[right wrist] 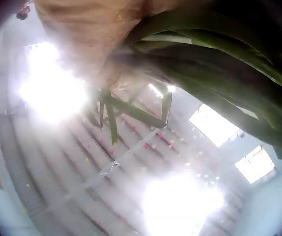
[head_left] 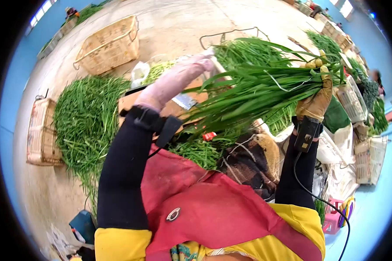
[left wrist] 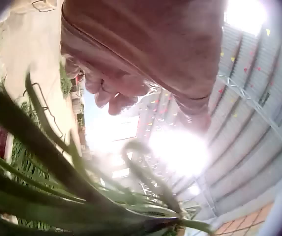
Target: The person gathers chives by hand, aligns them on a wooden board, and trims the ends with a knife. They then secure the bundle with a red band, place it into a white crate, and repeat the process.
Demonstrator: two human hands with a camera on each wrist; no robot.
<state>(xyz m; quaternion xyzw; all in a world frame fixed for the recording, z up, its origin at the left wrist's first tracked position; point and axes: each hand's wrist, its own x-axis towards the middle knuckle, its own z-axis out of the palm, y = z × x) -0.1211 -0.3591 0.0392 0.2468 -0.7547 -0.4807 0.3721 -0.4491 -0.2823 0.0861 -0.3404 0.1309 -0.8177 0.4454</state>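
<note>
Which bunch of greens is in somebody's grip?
The long-leaved bundle in the right hand, with a pale string across it. The big heap at the head view's left and the smaller heap beyond the bundle are in neither hand.

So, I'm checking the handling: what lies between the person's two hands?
In the head view, the leafy bundle lies between the left hand and the right hand, which grips it; a pale strand crosses its leaves.
</note>
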